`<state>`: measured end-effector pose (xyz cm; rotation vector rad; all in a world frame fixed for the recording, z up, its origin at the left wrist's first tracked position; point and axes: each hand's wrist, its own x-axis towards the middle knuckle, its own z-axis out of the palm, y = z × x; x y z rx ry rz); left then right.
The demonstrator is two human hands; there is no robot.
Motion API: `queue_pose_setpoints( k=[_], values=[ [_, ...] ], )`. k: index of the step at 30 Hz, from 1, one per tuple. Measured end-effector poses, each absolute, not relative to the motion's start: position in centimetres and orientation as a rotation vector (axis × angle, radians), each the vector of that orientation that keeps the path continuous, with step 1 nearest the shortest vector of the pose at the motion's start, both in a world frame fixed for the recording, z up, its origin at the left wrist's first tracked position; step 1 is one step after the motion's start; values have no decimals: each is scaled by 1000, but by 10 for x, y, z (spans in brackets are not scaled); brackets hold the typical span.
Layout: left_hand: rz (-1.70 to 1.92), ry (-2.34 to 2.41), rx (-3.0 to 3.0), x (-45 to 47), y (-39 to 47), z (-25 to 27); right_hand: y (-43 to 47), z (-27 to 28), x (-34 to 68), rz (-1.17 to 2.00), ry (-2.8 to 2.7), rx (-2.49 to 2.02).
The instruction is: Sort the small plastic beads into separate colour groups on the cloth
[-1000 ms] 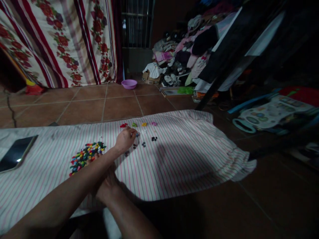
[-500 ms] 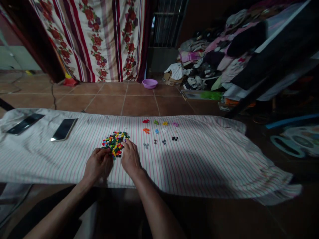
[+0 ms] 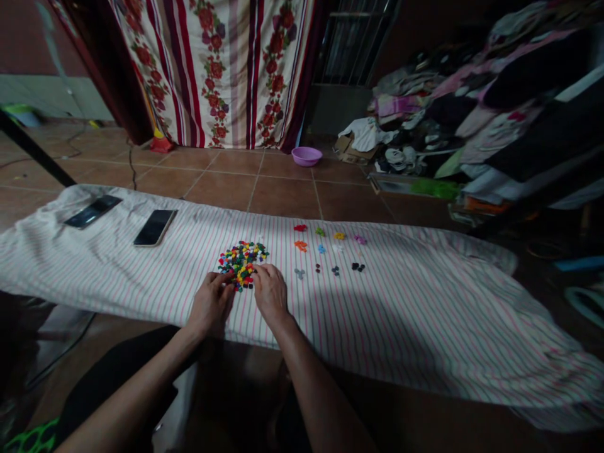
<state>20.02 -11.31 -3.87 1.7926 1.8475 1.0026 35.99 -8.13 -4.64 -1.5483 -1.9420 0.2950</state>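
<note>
A loose pile of small multicoloured beads (image 3: 244,253) lies on a striped cloth (image 3: 401,302). My left hand (image 3: 211,302) rests at the pile's near left edge, its fingers stretched onto the beads and slightly apart. At the near right edge is my right hand (image 3: 271,292), fingers bent and close together; whatever its fingertips hold is hidden. To the right, little groups sorted by colour sit in rows: red pieces (image 3: 300,228), green pieces (image 3: 320,232), yellow pieces (image 3: 339,236), purple pieces (image 3: 360,240), orange pieces (image 3: 301,246), blue pieces (image 3: 321,249), grey pieces (image 3: 299,274) and black pieces (image 3: 358,267), among others.
Two phones, a nearer one (image 3: 155,228) and a farther one (image 3: 93,211), lie on the cloth's left part. Beyond the table, a purple basin (image 3: 306,156) stands on the tiled floor before a flowered curtain (image 3: 217,75). Clothes (image 3: 401,107) are heaped at the back right.
The view has shifted, so the whole scene sits farther right. Both hands stay at the pile; my left hand's fingers now reach more over the beads.
</note>
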Motion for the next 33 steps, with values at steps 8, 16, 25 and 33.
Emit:
queue_pose_setpoints(
  k=[8,16,25,33],
  values=[
    [1105,1898,1745,194,-115,-48,-75,-56,362,367,-1905,-1396],
    [1351,1996,1638,194,-117,-54,-83,-54,361,321,-1967,-1271],
    [1275,1951,1729,194,-112,-59,-85,-54,361,297,-2091,-1225],
    [1226,1950,1656,194,-111,-55,-88,-51,359,270,-2096,-1257]
  ],
)
